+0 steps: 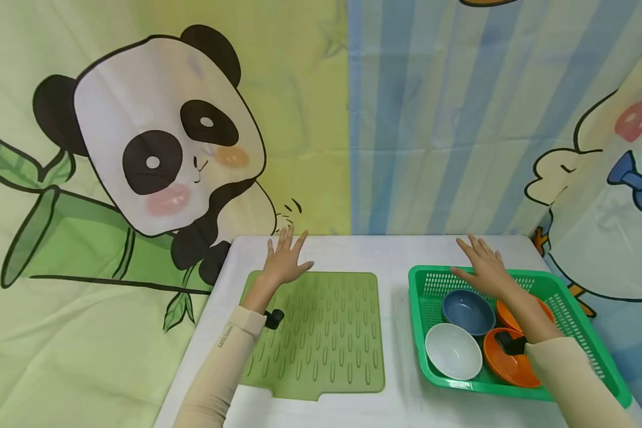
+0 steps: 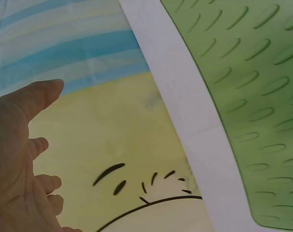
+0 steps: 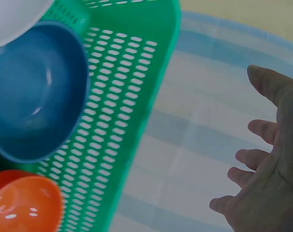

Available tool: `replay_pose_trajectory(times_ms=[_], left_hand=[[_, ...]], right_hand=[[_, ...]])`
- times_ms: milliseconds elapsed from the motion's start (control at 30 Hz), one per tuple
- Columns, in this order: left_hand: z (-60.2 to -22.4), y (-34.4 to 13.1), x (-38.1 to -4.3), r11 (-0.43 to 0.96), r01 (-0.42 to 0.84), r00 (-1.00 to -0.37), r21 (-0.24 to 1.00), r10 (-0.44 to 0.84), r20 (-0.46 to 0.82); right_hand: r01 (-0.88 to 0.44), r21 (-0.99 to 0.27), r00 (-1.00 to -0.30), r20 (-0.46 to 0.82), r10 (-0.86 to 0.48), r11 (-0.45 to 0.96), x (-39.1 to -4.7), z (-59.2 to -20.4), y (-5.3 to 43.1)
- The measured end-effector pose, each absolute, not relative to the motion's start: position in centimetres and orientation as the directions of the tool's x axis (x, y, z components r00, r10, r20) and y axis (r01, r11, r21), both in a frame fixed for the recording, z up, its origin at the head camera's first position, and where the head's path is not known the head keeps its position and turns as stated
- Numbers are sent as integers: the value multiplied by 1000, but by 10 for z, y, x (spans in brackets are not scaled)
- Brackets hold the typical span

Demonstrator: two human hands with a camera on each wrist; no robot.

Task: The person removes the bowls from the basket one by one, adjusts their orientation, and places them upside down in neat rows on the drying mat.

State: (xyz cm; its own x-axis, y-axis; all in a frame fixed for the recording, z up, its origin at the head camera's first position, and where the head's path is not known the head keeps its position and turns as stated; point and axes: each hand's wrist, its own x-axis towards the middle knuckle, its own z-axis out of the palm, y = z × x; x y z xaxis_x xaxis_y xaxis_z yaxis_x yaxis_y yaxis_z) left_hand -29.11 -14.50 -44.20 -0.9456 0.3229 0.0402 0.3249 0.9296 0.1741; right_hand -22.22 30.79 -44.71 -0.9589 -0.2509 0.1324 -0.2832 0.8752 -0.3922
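My left hand [image 1: 285, 261] is held over the far left part of a green ridged mat [image 1: 321, 333], fingers spread and nothing in them. In the left wrist view the thumb and fingertips stick out at the left edge, beside the mat's border. My right hand [image 1: 484, 267], likewise spread and holding nothing, hovers above the far side of a green plastic basket [image 1: 419, 333]. Inside the basket sit a blue bowl [image 1: 468, 312], a white bowl [image 1: 453, 352] and two orange bowls; the nearer orange bowl [image 1: 505, 365] is partly covered by my wrist camera, the farther orange bowl [image 1: 537, 309] by my forearm.
A white cloth covers the table [image 1: 396, 368], its far edge against a printed curtain with a panda [image 1: 155, 131] and a striped blue half [image 1: 438, 119]. A strip of table lies between mat and basket. Small black cameras [image 1: 274, 319] are strapped to the wrists.
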Motion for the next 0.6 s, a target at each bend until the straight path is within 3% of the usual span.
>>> replay_pose_trajectory(times_ms=[100,300,600], left_hand=[[-449,-154,-288,923,311,-950,225,305,65],[-475,-165,-275,828,357,-929,431,267,257],[-540,-210,-234,802,262,-933,536,68,354]], right_hand=[[-275,-414,-961,149,-234,868,-214,-456,315],[-245,-545,-966,210,-152,802,-192,-469,332],[5,-696,-979,144,147,718,-157,-491,367]])
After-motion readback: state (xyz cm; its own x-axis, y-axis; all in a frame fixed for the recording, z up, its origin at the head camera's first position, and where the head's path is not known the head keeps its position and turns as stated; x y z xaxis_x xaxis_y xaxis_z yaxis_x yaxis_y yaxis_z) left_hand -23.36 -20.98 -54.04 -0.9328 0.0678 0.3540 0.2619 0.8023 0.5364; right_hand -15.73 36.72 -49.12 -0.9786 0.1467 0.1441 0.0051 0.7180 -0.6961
